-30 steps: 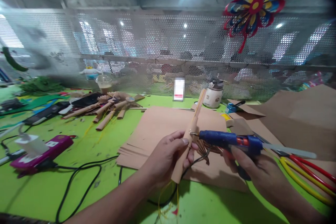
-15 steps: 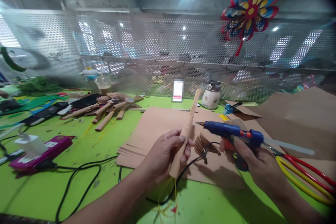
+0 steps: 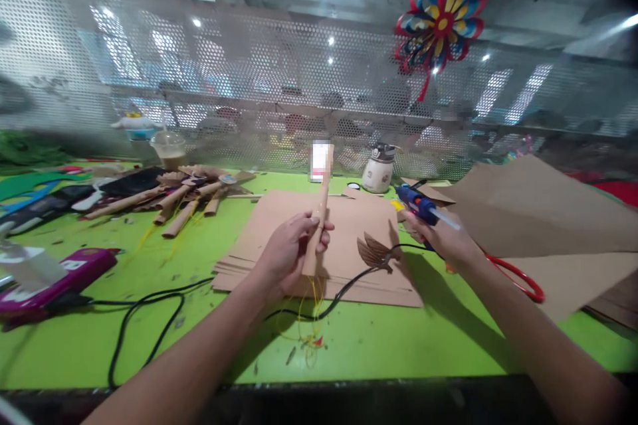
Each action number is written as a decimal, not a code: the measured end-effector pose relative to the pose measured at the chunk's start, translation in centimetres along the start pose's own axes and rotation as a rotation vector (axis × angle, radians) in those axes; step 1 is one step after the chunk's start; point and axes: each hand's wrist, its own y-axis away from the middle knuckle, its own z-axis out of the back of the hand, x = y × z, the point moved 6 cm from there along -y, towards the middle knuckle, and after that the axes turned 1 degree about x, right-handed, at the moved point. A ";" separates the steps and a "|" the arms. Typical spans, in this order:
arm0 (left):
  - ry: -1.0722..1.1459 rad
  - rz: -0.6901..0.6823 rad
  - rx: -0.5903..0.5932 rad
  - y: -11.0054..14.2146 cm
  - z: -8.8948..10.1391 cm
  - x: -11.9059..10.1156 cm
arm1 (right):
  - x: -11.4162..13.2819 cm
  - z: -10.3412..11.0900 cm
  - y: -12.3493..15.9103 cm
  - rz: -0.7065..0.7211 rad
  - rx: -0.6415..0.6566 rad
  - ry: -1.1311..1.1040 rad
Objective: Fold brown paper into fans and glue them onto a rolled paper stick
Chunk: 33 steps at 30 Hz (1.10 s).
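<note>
My left fingers [image 3: 298, 221] are closed around a brown paper tube [image 3: 323, 202], with the thumb laid along its near face and the other fingertips curling round from the far side. There is no gap between them beyond the tube's own thickness. My right fingers [image 3: 415, 224] are wrapped about the handle of a blue glue gun [image 3: 419, 204]; I cannot tell whether any of them rests on the trigger.

The tube's long axis runs up and away from me, leaning slightly right, with its narrow end pointing away and its wider open end toward me. I grip it below its middle, so the longer part rises beyond my left fingers and a short part sticks out below them. All of this is above the paper stack [image 3: 274, 216]. Yellow threads [image 3: 314, 299] hang from the tube's lower end, over the near edge of the stack.

The glue gun is at the right of the stack, apart from the tube, its nozzle end facing away and to the left. Its black cord [image 3: 343, 289] crosses the stack's near right part, by a pleated paper piece [image 3: 371, 251]. On the green worktop [image 3: 199, 352], a bundle of paper tubes [image 3: 174, 202] lies left of the stack, and a bottle [image 3: 377, 176] stands behind it.
</note>
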 end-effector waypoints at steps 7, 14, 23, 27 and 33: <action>0.001 -0.019 -0.049 0.1 0.0 -1.0 | -0.1 -3.9 -6.3 0.029 0.153 0.354; -0.017 -0.015 -0.051 -0.2 0.3 -0.9 | 4.0 -9.5 -10.3 0.187 0.258 0.427; -0.043 -0.012 -0.039 -0.3 0.2 -0.9 | 5.0 -11.2 -12.1 0.256 0.455 0.453; -0.055 -0.009 -0.026 -0.5 0.4 -0.7 | 6.8 -8.2 -9.9 0.310 0.300 0.416; -0.063 -0.018 0.010 -0.6 0.4 -0.7 | 7.4 -2.9 -1.3 0.362 0.145 0.320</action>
